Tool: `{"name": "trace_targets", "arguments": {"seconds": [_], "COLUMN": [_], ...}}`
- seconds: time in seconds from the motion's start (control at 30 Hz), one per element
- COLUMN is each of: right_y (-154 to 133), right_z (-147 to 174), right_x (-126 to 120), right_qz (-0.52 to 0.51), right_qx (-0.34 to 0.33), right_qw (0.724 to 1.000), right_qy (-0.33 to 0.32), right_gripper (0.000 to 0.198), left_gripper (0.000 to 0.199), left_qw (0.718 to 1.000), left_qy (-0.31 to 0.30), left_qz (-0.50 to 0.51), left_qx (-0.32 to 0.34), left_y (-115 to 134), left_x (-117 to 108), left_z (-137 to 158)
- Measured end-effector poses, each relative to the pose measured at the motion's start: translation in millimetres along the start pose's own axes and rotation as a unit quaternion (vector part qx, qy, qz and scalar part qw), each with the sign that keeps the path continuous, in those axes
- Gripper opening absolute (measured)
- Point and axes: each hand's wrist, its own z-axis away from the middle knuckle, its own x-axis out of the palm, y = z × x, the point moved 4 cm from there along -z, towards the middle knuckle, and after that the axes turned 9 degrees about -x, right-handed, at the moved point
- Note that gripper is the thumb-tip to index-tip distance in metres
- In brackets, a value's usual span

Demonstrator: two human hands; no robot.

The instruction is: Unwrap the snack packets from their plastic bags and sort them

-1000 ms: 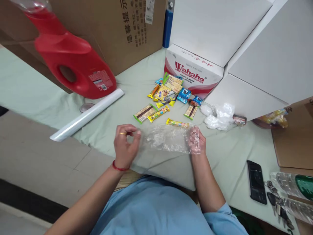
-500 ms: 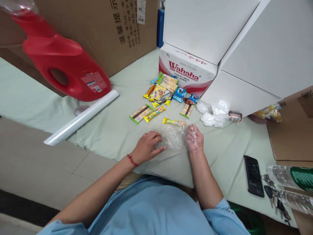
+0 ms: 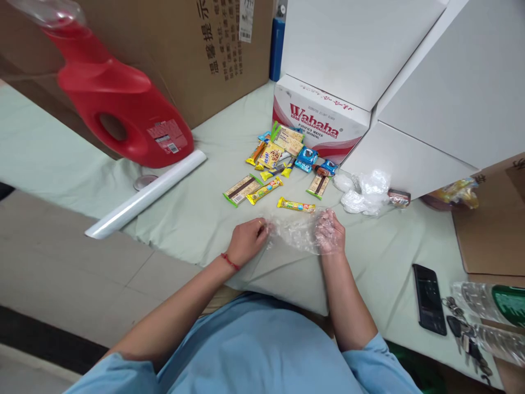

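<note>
A clear, crinkled plastic bag stretches between my two hands, low over the cloth. My left hand, with a red cord at the wrist, is closed on the bag's left edge. Film wraps over my right hand, whose fingers are curled around the other end. Just beyond the bag lies a yellow-wrapped snack bar. A second yellow bar rests beside a green-ended wafer packet. Behind them is a heap of wrapped snacks, and another wafer packet lies to its right.
Crumpled clear plastic sits to the right. At the back stands a Wahaba-labelled water box. On the left are a red jug and a white roll. A phone, keys and bottles lie at right.
My left hand has gone from loosely spread fingers to a closed grip on the bag's edge. The bag is now drawn wider between both hands. The whole view has shifted slightly.
</note>
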Motion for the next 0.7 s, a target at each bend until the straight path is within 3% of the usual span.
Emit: {"name": "trace_targets", "arguments": {"seconds": [0.23, 0.4, 0.53, 0.7], "right_y": [-1, 2, -8, -43], "right_z": [-4, 2, 19, 56], "right_x": [-4, -1, 6, 4], "right_qz": [0.029, 0.17, 0.277, 0.449], "right_qx": [-0.043, -0.02, -0.019, -0.036], "right_qw": [0.998, 0.982, 0.956, 0.889], "right_qy": [0.037, 0.077, 0.093, 0.08], "right_gripper": [0.027, 0.032, 0.035, 0.037], "left_gripper": [0.04, 0.045, 0.043, 0.05], "left_qw": [0.984, 0.974, 0.998, 0.994], "left_qy": [0.003, 0.025, -0.009, -0.103], "left_qz": [0.163, 0.172, 0.036, -0.03], "left_qx": [-0.074, -0.145, -0.053, 0.033], "left_y": [-15, -25, -20, -22], "left_x": [-12, -19, -23, -21], "left_z": [8, 4, 2, 16]}}
